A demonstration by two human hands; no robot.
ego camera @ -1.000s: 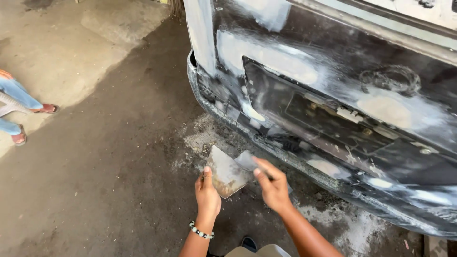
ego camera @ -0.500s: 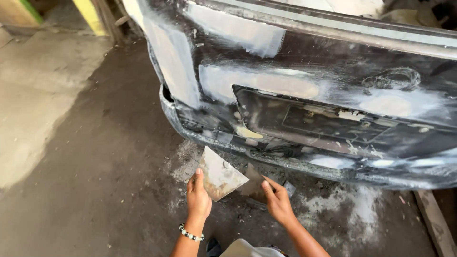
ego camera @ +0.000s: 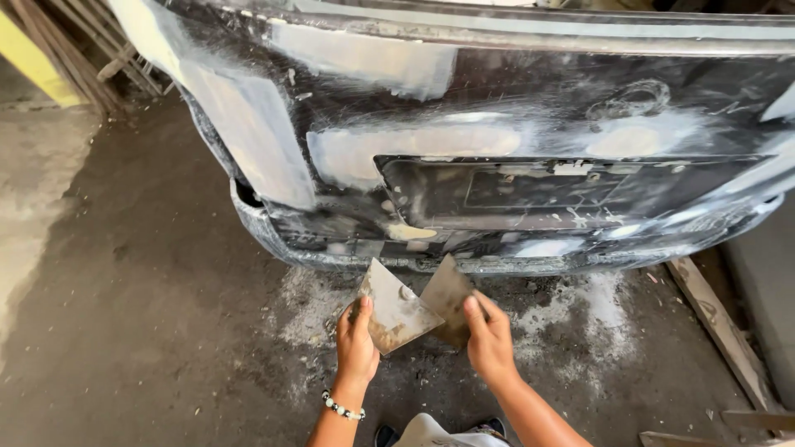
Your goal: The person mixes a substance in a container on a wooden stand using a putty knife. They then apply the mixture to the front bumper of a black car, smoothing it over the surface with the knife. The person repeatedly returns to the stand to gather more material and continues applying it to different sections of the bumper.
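Hands w/ two filler spreaders

Left hand grips one metal scraper; right hand another, below a car's rear.

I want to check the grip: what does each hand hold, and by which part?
Left hand holds a metal scraper blade by its lower corner; right hand holds a second blade by its lower edge.
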